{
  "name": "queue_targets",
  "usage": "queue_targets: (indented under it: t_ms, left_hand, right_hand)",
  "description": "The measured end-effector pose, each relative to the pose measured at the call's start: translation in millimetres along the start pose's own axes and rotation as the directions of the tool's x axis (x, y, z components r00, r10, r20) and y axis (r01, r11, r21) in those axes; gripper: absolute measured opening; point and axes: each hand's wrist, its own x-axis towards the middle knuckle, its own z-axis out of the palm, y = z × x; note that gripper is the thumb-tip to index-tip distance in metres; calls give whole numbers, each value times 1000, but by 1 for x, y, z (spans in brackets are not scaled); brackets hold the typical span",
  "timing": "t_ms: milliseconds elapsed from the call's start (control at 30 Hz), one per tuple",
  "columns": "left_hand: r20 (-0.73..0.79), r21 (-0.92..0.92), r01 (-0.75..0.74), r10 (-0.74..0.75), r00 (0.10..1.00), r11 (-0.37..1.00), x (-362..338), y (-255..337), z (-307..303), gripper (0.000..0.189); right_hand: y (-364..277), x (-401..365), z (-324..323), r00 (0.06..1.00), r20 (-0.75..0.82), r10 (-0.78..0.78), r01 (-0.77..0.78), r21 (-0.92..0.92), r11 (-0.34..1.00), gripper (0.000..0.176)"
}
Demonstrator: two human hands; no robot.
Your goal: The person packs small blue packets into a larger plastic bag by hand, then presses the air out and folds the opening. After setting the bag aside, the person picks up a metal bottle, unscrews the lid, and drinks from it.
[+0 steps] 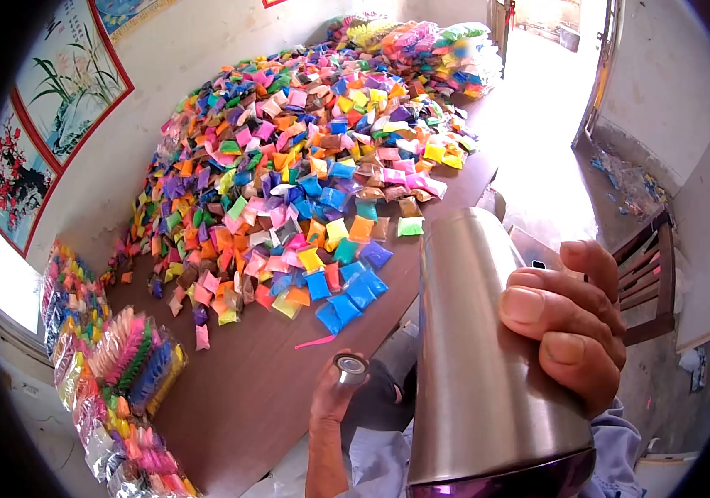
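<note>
A brushed-steel flask [488,357] fills the lower right, close to the camera and tilted. Its lower edge has a shiny dark purple band. The fingers of my right hand [575,324] are wrapped round its right side. Lower down, beside the table's edge, my left hand [330,402] is closed round a small steel flask cap [350,369], whose round end faces up. Near that hand, a pink strip [315,341] and several blue packets [347,307] lie on the brown table [230,398].
A large heap of small coloured packets [280,158] covers much of the table. Bigger clear bags of packets [446,58] stand at the back, others [135,357] along the left. A wooden chair [650,282] stands right, near an open doorway [546,108]. Litter [629,183] lies on the floor.
</note>
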Motion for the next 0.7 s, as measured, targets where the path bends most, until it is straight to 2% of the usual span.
queue_targets:
  t_ms: [200, 300, 367, 433, 500, 700]
  left_hand:
    - [-23, 1, -1, 1, 1000, 1000, 0, -1, -1, 69]
    - [-33, 7, 1, -1, 999, 1000, 0, -2, -4, 69]
    - [-49, 7, 3, -3, 999, 1000, 2, -3, -7, 69]
    - [-48, 19, 10, -9, 999, 1000, 3, -4, -10, 69]
    - [-47, 7, 10, -10, 999, 1000, 1, -2, -7, 69]
    - [-23, -6, 18, -18, 1000, 1000, 0, -1, -7, 70]
  right_hand:
    - [2, 0, 1, 1000, -11, -14, 14, 4, 1000, 31]
    - [2, 2, 0, 1000, 13, -6, 6, 6, 1000, 29]
    - [1, 3, 0, 995, 88, 49, -47, -25, 999, 28]
    - [3, -2, 5, 997, 51, 62, -62, 7, 998, 25]
    - [6, -4, 4, 986, 125, 112, -129, 130, 983, 28]
    - [10, -8, 9, 981, 154, 114, -133, 118, 984, 34]
